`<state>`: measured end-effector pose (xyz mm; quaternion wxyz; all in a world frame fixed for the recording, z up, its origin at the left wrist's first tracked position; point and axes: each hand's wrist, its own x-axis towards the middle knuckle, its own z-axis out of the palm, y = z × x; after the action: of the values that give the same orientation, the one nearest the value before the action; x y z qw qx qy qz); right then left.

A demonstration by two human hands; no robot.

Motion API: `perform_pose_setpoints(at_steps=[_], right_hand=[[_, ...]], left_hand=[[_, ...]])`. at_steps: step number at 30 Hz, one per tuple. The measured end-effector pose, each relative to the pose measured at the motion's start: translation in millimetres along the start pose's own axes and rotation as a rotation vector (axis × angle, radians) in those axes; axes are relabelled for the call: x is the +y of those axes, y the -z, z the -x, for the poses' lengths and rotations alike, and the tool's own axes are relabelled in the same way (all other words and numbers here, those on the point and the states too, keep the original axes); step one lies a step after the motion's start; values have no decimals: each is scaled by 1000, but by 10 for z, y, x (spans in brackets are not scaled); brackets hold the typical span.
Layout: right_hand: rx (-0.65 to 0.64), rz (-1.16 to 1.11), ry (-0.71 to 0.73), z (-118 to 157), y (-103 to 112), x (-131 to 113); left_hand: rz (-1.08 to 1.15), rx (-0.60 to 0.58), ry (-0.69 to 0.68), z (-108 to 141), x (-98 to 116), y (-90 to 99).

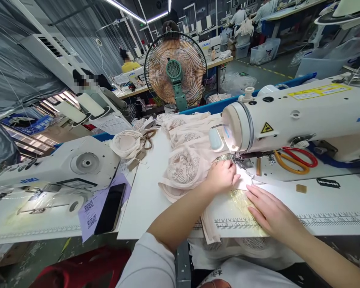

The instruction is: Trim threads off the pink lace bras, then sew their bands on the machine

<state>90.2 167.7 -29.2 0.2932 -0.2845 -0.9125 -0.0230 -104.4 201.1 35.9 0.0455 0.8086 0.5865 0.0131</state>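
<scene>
Beside the needle area of the white sewing machine (276,112), my left hand (223,177) has its fingers curled together over light cloth; what they pinch is too small to make out. My right hand (271,210) lies with fingers extended and thumb apart, near the lower edge of the machine bed. Beige lace bra pieces (183,166) are spread left of my left hand and reach back across the table. A beige strip (209,228) hangs down toward the front edge, over a printed ruler scale.
Red and orange scissors (297,160) lie under the machine arm, with a black blade (328,183) nearby. A second machine (87,164) and a phone (111,208) are at left. Behind the table stands a fan (175,70); people sit farther back.
</scene>
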Motion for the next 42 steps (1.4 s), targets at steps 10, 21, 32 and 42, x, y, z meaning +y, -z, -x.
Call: perform_pose_setpoints(at_steps=[10, 21, 32, 42], right_hand=[[-34, -41, -46, 16, -8, -25], [-54, -5, 3, -20, 12, -24], [-51, -42, -32, -1, 8, -16], [-44, -25, -12, -7, 23, -27]], left_hand=[[34, -10, -122, 19, -43, -21], [27, -5, -162, 22, -85, 5], [25, 50, -174, 24, -101, -61], [-81, 38, -260, 30, -161, -70]])
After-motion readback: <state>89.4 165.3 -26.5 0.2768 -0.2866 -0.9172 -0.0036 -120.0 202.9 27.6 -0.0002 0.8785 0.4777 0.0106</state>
